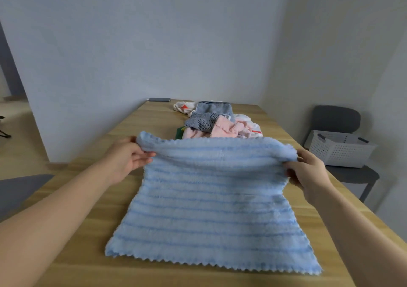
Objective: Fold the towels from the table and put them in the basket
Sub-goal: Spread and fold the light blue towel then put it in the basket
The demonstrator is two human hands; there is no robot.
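Both far corners of blue towel (pixel 209 209) in pinched fingers, left hand (pixel 130 157), right hand (pixel 308 172); length front-to-back.

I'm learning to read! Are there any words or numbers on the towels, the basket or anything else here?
No words or numbers can be read anywhere.
The blue towel has only stripes.
The white cloth at the back of the pile has red marks, which look like shapes rather than letters.
The white basket shows no label.

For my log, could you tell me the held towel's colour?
Light blue fluffy towel, darker stripes; head view.
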